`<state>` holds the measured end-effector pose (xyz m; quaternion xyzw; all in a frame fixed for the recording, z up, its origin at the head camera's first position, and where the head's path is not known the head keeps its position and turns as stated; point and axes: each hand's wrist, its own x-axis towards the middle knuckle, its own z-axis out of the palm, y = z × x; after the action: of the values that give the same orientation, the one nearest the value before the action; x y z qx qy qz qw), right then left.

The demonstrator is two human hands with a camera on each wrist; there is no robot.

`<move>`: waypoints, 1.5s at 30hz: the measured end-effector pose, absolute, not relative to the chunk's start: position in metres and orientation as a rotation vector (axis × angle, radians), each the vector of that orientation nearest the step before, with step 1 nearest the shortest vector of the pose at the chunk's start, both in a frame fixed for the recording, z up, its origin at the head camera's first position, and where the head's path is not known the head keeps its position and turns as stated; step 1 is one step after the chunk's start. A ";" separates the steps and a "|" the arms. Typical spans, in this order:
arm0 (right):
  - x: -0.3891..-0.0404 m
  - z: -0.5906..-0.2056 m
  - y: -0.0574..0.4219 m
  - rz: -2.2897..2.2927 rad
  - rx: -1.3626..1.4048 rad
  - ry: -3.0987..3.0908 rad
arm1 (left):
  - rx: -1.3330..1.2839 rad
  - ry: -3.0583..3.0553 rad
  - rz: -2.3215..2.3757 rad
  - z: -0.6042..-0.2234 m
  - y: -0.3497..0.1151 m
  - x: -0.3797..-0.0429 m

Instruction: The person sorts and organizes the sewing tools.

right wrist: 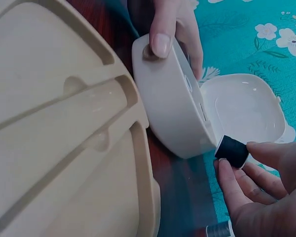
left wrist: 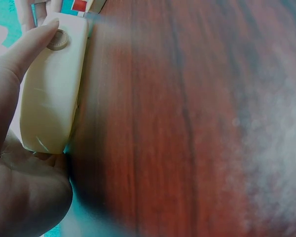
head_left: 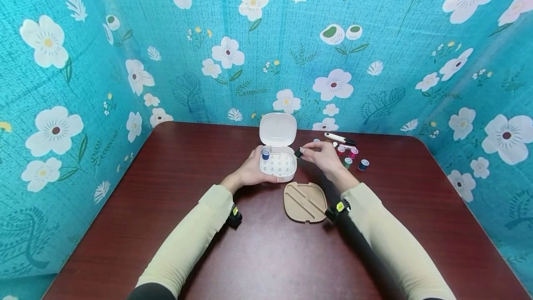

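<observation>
My left hand grips a white plastic box by its left side, thumb across the front by a round button. The box's lid stands raised at the back. Inside are rows of small pegs, and one blue thread spool sits in the back left corner. Just off the box's right edge, my right hand pinches a black thread spool between thumb and fingertips. In front of the box lies a beige tray with long grooves.
Right of the box, several loose spools lie on the dark red table, among them a green spool, a pink spool and a dark blue spool. Behind them is a slim black-and-white tool. A flowered turquoise cloth surrounds the table.
</observation>
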<state>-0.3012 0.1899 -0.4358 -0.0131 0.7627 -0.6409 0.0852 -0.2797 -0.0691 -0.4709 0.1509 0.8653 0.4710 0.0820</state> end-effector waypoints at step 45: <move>-0.308 -0.427 0.146 -1.390 -0.498 2.791 | 0.475 2.575 1.417 -0.471 -0.070 -0.279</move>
<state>-0.3080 0.1456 -0.4271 -0.1576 0.8839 -0.4402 -0.0081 -0.2794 -0.0701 -0.4706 0.1589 0.8620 0.4743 0.0821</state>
